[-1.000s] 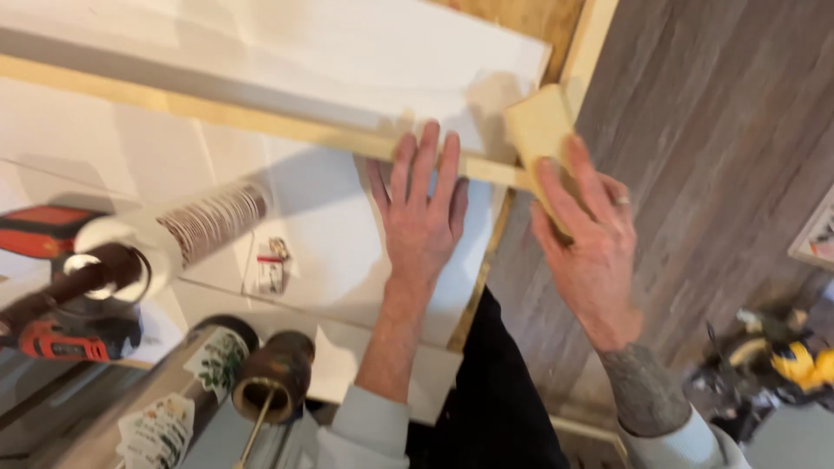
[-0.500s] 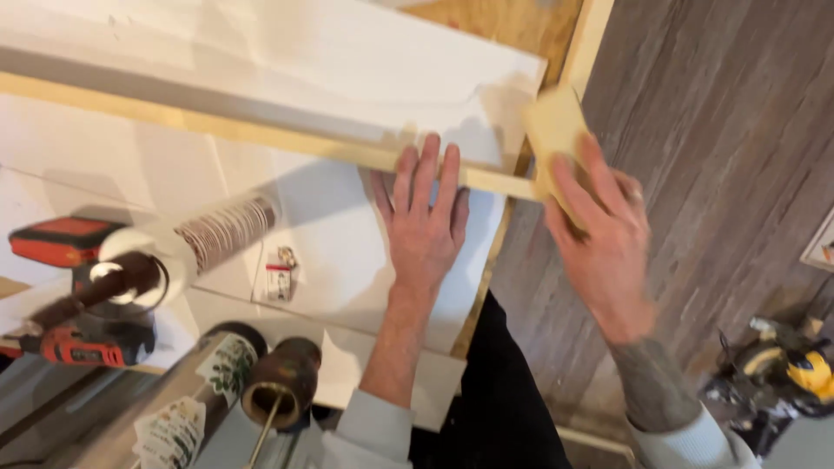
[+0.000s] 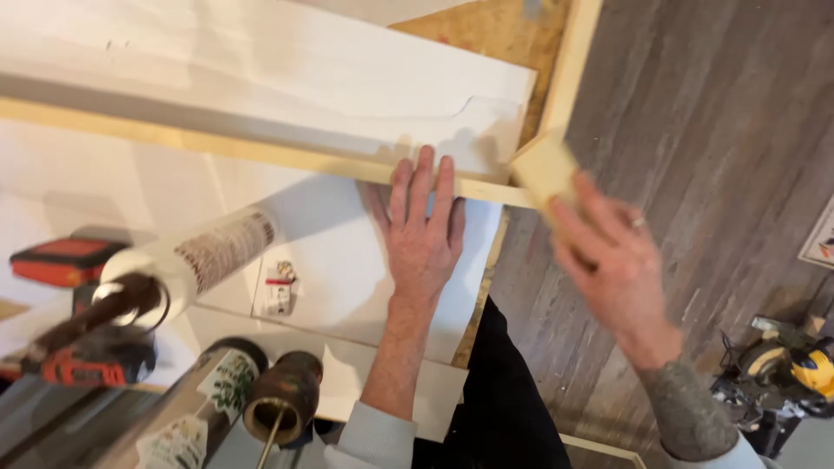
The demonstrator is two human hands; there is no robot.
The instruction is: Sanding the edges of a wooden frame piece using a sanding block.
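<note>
Head view. The left hand (image 3: pixel 424 233) lies flat, palm down, fingers straight and close together, nothing gripped. Its fingertips rest on the wood strip (image 3: pixel 261 149), which runs from the far left to just past the right hand's fingers. The palm presses the white board (image 3: pixel 339 287) below the strip. A second white board (image 3: pixel 261 78) lies just beyond the left fingertips, on the far side of the strip.

The right hand (image 3: pixel 612 260) is blurred by motion. Its fingers are curled around a tan block (image 3: pixel 546 169), which sits at the fingertips and touches the right end of the strip. A ring (image 3: pixel 638 223) shows on one finger.

Difference from half a second ago: the left hand is in the same place on the strip, fingers unchanged. The right hand has shifted slightly along with the block, and the block now shows more of its face at the strip's end.

Left of the left fingers lies a white tube (image 3: pixel 200 256) with printed bands. Farther left sit a red tool (image 3: pixel 65 260) and a red-and-black drill (image 3: pixel 87 360). Near the left wrist stand two more tubes (image 3: pixel 278 399). Right of the right wrist, on the grey plank floor (image 3: pixel 721 130), is a yellow saw (image 3: pixel 795 365).
</note>
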